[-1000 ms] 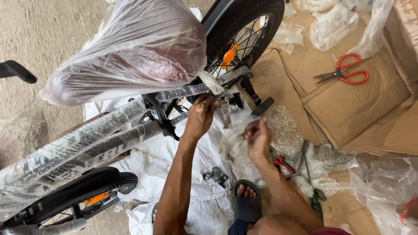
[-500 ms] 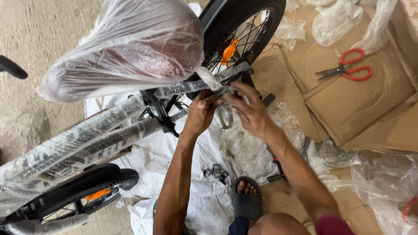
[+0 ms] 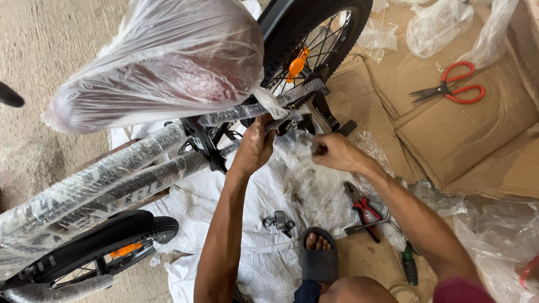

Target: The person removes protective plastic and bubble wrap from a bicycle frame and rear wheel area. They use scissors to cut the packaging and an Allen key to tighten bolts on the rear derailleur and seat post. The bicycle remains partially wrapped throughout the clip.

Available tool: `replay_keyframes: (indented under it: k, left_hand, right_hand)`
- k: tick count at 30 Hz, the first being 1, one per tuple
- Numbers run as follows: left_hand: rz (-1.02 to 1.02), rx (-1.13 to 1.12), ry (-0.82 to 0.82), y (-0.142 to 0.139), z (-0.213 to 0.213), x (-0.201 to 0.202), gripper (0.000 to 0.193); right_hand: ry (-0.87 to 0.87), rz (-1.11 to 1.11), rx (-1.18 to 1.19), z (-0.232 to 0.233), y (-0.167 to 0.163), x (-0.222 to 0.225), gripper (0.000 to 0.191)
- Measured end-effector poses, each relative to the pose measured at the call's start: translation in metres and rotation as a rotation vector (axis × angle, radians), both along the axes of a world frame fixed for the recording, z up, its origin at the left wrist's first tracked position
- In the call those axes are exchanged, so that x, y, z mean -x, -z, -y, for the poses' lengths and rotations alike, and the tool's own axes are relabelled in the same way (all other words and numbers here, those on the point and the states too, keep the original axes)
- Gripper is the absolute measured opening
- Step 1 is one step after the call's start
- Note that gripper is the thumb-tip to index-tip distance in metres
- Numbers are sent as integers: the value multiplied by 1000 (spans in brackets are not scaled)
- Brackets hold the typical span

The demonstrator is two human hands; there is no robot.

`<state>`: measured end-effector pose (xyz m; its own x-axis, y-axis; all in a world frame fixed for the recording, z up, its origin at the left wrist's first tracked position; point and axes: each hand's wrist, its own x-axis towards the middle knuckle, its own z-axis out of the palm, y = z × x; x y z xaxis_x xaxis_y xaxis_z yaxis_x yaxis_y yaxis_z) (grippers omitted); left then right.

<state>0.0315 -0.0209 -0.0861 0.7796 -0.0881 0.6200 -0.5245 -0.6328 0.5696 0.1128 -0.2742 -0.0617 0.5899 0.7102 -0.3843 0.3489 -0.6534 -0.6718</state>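
The right hand has drawn back from the wrapped bicycle frame, fist closed on something too small to tell, while the left hand still grips the frame beside it.

Bicycle frame ran from lower left to wheel at top. Bagged saddle sat above frame. Left hand on frame below wheel; right hand just beside. Pliers lay below right hand. Scissors on cardboard, far right.
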Motion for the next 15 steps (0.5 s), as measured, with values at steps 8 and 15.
replay_keyframes:
  k: [8, 15]
  left_hand:
    - [-337, 107, -142, -31, 7, 5, 15]
    - [-599, 162, -208, -64, 15, 1, 22]
  right_hand:
    - [275, -442, -711, -32, 25, 34, 29]
    - [226, -402, -754, -45, 22, 38, 30]
